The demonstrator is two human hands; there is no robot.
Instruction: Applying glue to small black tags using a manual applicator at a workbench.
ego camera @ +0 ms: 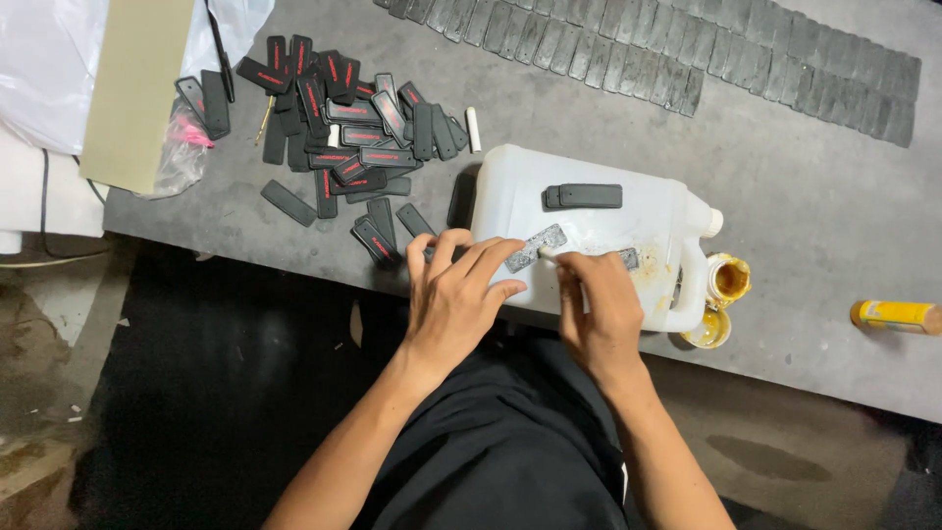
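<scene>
the left hand point(453, 299) rests on the near left part of a white jug point(589, 231) that lies on its side on the grey surface point(814, 206), and its fingers point(496, 257) press down on the left end of a small grey strip point(537, 247), pinning it flat on the jug's broad side, which seems to serve as a raised work pad. the right hand point(597, 309) sits just right of it, fingers closed together around a thin pale stick point(546, 253) whose tip touches the strip, likely spreading glue; what the stick is exactly is too small to tell. a second grey strip point(628, 258) lies just beyond the right hand on the jug, and a clean black tag point(584, 196) lies farther back on the same side, apart from both. yellowish smears stain the jug near its handle. right of the jug, touching or just beside it, stands an open pot point(728, 280) of yellow glue with its lid point(708, 329) near it, within easy reach of the stick hand. a yellow tube point(895, 315) lies well to the right. far left, a loose pile point(343, 128) of black tags with red marks waits, and across the far edge a tidy row point(687, 54) of grey strips lies side by side, probably drying.
</scene>
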